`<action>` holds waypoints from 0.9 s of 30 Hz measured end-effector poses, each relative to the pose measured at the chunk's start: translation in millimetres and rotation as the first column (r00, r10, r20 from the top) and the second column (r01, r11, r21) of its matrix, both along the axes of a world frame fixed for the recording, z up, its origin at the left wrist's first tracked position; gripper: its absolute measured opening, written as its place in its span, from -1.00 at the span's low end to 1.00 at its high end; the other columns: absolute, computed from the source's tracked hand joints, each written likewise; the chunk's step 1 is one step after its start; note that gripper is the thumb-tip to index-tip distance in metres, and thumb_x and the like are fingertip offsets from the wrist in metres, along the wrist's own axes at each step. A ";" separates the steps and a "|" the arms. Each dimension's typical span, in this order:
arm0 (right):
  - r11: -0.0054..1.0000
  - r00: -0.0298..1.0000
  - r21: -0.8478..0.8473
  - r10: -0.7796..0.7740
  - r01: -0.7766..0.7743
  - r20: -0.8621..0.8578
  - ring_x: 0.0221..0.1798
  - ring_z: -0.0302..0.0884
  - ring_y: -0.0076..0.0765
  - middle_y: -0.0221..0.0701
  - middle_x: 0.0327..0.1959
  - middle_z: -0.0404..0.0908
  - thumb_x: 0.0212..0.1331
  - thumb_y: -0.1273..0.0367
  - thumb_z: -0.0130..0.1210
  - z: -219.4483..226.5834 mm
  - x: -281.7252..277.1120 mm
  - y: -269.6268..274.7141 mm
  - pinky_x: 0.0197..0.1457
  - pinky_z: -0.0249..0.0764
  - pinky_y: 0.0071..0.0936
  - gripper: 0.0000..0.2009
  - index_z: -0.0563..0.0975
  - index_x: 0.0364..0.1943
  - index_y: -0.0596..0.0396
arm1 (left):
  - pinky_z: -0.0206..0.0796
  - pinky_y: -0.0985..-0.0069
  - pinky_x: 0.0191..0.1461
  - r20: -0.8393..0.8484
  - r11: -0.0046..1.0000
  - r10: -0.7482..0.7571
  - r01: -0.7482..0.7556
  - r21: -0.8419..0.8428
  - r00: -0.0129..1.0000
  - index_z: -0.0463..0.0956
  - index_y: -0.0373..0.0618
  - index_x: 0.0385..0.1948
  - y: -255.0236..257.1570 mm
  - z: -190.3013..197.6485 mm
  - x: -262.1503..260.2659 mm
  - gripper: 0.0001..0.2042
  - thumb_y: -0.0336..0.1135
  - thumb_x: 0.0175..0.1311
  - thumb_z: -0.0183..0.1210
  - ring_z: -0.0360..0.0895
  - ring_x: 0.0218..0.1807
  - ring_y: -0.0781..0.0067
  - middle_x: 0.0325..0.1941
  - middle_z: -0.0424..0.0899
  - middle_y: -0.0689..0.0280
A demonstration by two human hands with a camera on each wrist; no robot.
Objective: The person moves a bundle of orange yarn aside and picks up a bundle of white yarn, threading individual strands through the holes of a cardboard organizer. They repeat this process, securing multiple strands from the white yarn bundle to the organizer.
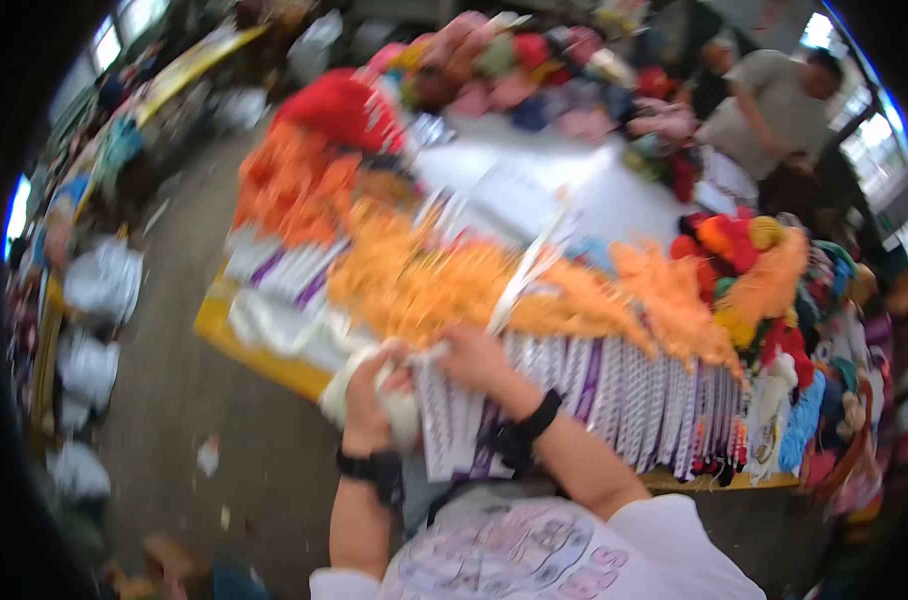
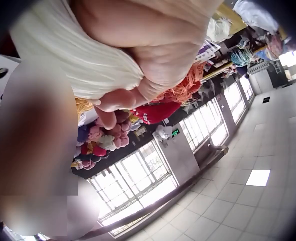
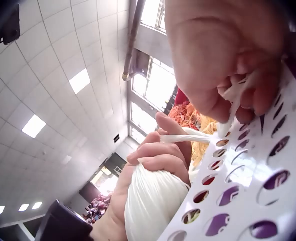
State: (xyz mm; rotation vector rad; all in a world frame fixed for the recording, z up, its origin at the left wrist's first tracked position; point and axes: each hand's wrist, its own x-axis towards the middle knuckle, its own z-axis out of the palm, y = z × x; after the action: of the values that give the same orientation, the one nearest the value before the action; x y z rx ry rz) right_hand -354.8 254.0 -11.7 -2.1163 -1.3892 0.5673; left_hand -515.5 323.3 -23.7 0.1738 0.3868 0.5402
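My left hand has its fingers curled round a white yarn skein, at the left end of a row of white perforated cards with purple parts. A white strand runs from the left hand to my right hand, whose fingertips pinch white yarn beside the holes of the nearest card. In the left wrist view, the skein lies against the palm of the left hand. Orange yarn lies across the cards, beyond the hands.
A red bundle and darker orange yarn sit at the table's far left. Colored yarn balls are piled along the back, with more at the right. A person stands at the back right. The table's yellow edge is nearby.
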 end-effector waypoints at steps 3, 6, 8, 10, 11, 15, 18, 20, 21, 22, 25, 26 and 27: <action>0.995 0.992 0.073 0.068 -0.060 -0.111 -0.31 0.50 -0.17 -0.29 -0.42 0.51 -0.24 0.34 0.08 8.7 -0.6 -5.2 -0.27 0.41 -0.33 -0.73 0.47 -0.32 0.01 | 0.10 0.69 -0.43 0.010 0.971 -0.116 0.111 0.213 0.993 0.28 -0.30 0.04 0.4 6.3 -0.4 -0.55 -0.20 0.16 -0.09 0.23 -0.58 0.62 -0.71 0.24 0.46; 0.941 0.968 0.313 0.189 -0.131 -0.164 -0.33 0.50 -0.19 -0.36 -0.43 0.51 -0.13 0.46 0.02 30.1 -2.5 -13.2 -0.32 0.39 -0.40 -0.80 0.46 -0.34 -0.07 | 0.23 0.64 -0.37 -0.460 0.660 -0.079 0.393 0.641 0.884 0.43 -0.22 -0.53 6.5 -17.4 -7.7 -0.80 -0.26 0.10 0.01 0.39 -0.50 0.52 -0.62 0.43 0.38; 0.919 0.970 0.342 0.233 -0.195 -0.074 -0.35 0.46 -0.15 -0.35 -0.43 0.45 -0.11 0.51 -0.03 29.0 -2.0 -12.6 -0.33 0.37 -0.35 -0.79 0.46 -0.33 -0.06 | 0.24 0.62 -0.48 -0.542 0.474 0.056 0.456 0.753 0.838 0.44 -0.21 -0.49 -10.8 35.3 8.5 -0.88 -0.38 -0.02 0.16 0.41 -0.55 0.55 -0.62 0.45 0.37; 0.927 0.971 0.311 0.234 -0.209 -0.047 -0.37 0.45 -0.12 -0.34 -0.42 0.42 -0.09 0.52 -0.04 20.7 0.3 -13.1 -0.34 0.36 -0.31 -0.80 0.45 -0.33 -0.05 | 0.22 0.63 -0.52 -0.597 0.252 0.070 0.565 0.786 0.800 0.45 -0.21 -0.46 2.2 21.6 9.4 -0.87 -0.41 -0.02 0.18 0.40 -0.57 0.58 -0.62 0.46 0.37; 0.922 0.973 0.340 0.223 -0.187 -0.067 -0.38 0.44 -0.11 -0.33 -0.41 0.41 -0.08 0.52 -0.05 16.3 1.1 -12.8 -0.34 0.36 -0.31 -0.80 0.45 -0.33 -0.05 | 0.21 0.65 -0.52 -0.608 0.176 0.065 0.591 0.787 0.791 0.44 -0.21 -0.45 9.2 19.9 10.0 -0.87 -0.40 0.00 0.17 0.39 -0.57 0.59 -0.62 0.46 0.38; 0.938 0.987 0.346 0.042 0.014 -0.153 -0.38 0.43 -0.10 -0.29 -0.39 0.39 -0.03 0.50 -0.07 11.6 -3.7 -9.8 -0.35 0.36 -0.30 -0.85 0.43 -0.33 -0.01 | 0.15 0.67 -0.56 -0.507 0.585 -0.007 0.415 0.697 0.862 0.43 -0.20 -0.37 5.6 14.2 10.5 -0.87 -0.37 0.09 0.10 0.30 -0.63 0.63 -0.62 0.42 0.42; 0.931 0.995 0.360 -0.036 0.066 -0.089 -0.35 0.43 -0.09 -0.27 -0.38 0.40 0.00 0.48 -0.10 4.0 -5.8 -5.2 -0.34 0.37 -0.30 -0.88 0.38 -0.33 0.04 | 0.04 0.71 -0.63 -0.322 0.938 -0.053 0.158 0.307 0.945 0.34 -0.19 -0.11 15.3 2.9 3.9 -0.74 -0.38 0.15 0.01 0.16 -0.69 0.71 -0.58 0.36 0.47; 0.950 0.995 0.299 -0.073 0.090 -0.068 -0.28 0.42 -0.05 -0.25 -0.37 0.41 -0.02 0.47 -0.09 3.1 -6.1 -4.2 -0.28 0.37 -0.25 -0.86 0.36 -0.32 0.07 | 0.02 0.77 -0.66 -0.226 0.961 0.064 0.001 0.278 0.972 0.26 -0.13 0.03 33.5 2.4 -11.9 -0.64 -0.41 0.17 -0.01 0.14 -0.68 0.78 -0.56 0.36 0.48; 0.954 0.995 0.284 -0.088 0.100 -0.056 -0.27 0.41 -0.05 -0.24 -0.37 0.41 -0.04 0.47 -0.08 -0.6 -3.0 -2.6 -0.27 0.36 -0.24 -0.85 0.36 -0.32 0.07 | 0.02 0.78 -0.68 -0.276 0.962 0.244 -0.196 0.191 0.930 0.26 -0.08 0.06 47.9 4.8 -28.1 -0.64 -0.39 0.19 -0.04 0.13 -0.69 0.78 -0.58 0.33 0.51; 0.959 0.995 0.264 -0.089 0.099 -0.050 -0.26 0.40 -0.04 -0.23 -0.38 0.41 -0.05 0.47 -0.07 -8.7 0.8 0.2 -0.26 0.36 -0.23 -0.85 0.37 -0.32 0.08 | 0.05 0.78 -0.67 -0.157 0.946 0.319 -0.304 0.114 0.935 0.25 -0.05 0.07 64.7 6.2 -50.8 -0.64 -0.38 0.21 -0.05 0.14 -0.68 0.78 -0.59 0.31 0.53; 0.915 0.999 0.402 -0.034 0.030 0.004 -0.24 0.38 -0.03 -0.22 -0.39 0.42 -0.14 0.51 -0.02 -11.7 0.3 2.0 -0.24 0.34 -0.23 -0.82 0.41 -0.36 0.09 | 0.33 0.41 -0.06 -0.341 0.653 0.595 -0.190 0.733 0.728 0.24 -0.11 0.11 94.8 27.1 -105.5 -0.58 -0.12 0.27 -0.16 0.43 -0.08 0.34 -0.07 0.42 0.19; 0.906 0.997 0.418 -0.050 0.070 -0.059 -0.26 0.39 -0.09 -0.25 -0.39 0.43 -0.19 0.55 -0.01 -13.1 -0.3 0.1 -0.23 0.34 -0.32 -0.80 0.45 -0.38 0.09 | 0.34 0.45 -0.07 -0.359 0.780 0.576 -0.361 0.512 0.735 0.22 -0.14 0.12 94.6 46.2 -107.3 -0.56 -0.11 0.28 -0.18 0.43 -0.05 0.33 -0.04 0.42 0.18; 0.888 0.975 0.446 -0.013 0.113 -0.221 -0.25 0.38 -0.15 -0.29 -0.41 0.42 -0.24 0.60 -0.01 -17.1 0.1 -0.9 -0.21 0.34 -0.38 -0.77 0.46 -0.38 0.11 | 0.33 0.47 -0.05 -0.421 0.828 0.438 -0.175 0.532 0.795 0.19 -0.15 0.14 127.0 19.5 -141.4 -0.54 -0.10 0.27 -0.17 0.43 -0.03 0.33 0.00 0.41 0.18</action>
State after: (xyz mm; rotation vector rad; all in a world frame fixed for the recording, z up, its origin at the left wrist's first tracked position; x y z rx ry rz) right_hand -354.7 253.1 -28.8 -1.6627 -1.1885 0.3792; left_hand -656.9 450.4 -4.2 0.7558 0.8354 0.9242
